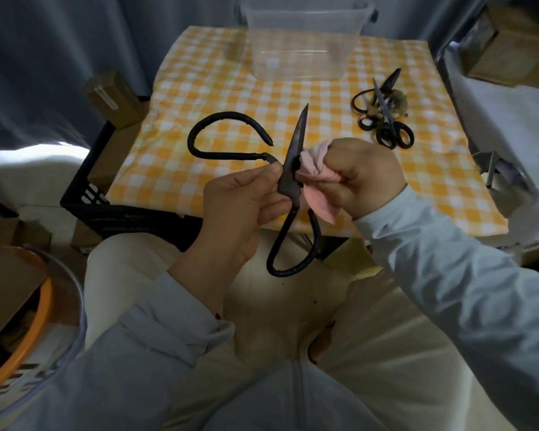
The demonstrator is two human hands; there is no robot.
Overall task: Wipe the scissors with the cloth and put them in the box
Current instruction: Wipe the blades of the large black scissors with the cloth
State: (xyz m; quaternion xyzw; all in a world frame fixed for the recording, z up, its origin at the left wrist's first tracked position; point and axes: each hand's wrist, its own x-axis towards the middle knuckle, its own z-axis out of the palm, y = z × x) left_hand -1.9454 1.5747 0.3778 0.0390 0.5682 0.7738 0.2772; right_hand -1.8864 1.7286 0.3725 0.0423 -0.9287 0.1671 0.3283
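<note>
Pinching the blade just above the pivot, the left hand (240,200) holds up a large pair of black iron scissors with wide looped handles (295,141) in the air over the person's lap, at the near edge of the table covered in yellow-and-white check (218,88). The fingers and thumb are closed on the metal. The scissors are spread wide open, with one loop reaching out to the left over the table, the other hanging down towards the lap, and the point aimed away.

They look heavy and quite rigid, with a dull, rough surface that should not slip. The two halves will probably swing about the pivot, so the safest hold is at the pivot or through a loop (never along the edge or the tip).

Farther back, a clear plastic box with no lid (305,26) stands at the table's far edge, and nothing shows inside it.

To the right of the blade, a bunched pink cloth (321,203), soft and limp, presses against the steel. The right hand (367,175) is balled tight around it.

Farthest right, a tangled heap of other dark scissors (383,119) lies on the check.

The count is one pair in hand, one cloth and one box. The heap holds at least two pairs, perhaps three, and I cannot separate them.
</note>
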